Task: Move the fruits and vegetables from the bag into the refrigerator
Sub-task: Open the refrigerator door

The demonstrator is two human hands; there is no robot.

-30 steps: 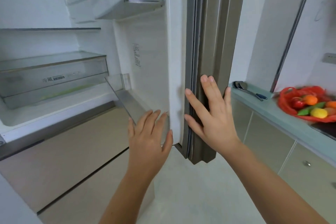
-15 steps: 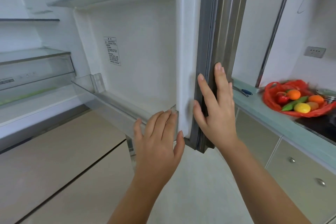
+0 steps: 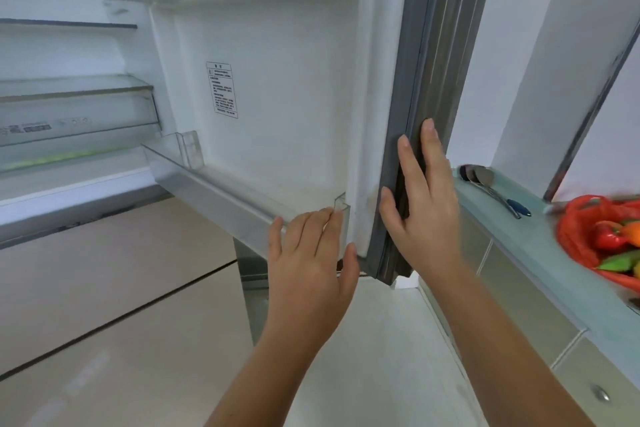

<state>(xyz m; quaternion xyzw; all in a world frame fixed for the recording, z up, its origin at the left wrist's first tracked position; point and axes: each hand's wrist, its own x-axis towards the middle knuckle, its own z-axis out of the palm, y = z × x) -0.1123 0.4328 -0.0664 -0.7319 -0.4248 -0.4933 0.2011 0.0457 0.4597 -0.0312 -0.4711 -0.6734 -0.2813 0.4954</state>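
Observation:
The refrigerator stands open on the left, its glass shelves (image 3: 69,87) bare. Its open door (image 3: 294,97) faces me with a clear lower door bin (image 3: 214,194). My right hand (image 3: 420,208) lies flat, fingers apart, on the door's grey outer edge (image 3: 415,62). My left hand (image 3: 311,260) is spread, fingertips touching the end of the door bin, holding nothing. At the right edge a red mesh bag (image 3: 578,236) sits on the counter with a red pepper (image 3: 607,236), a green vegetable (image 3: 620,262) and an orange fruit showing.
A pale green countertop (image 3: 519,246) runs along the right over cabinet drawers with round knobs (image 3: 601,393). A metal spoon with a blue handle (image 3: 491,187) lies on it near the door. Beige lower refrigerator drawers (image 3: 104,288) fill the lower left.
The door has swung wider, showing more of its inner face. Both hands stayed on it, the right sliding along the edge. My view has shifted, so the bag sits further right.

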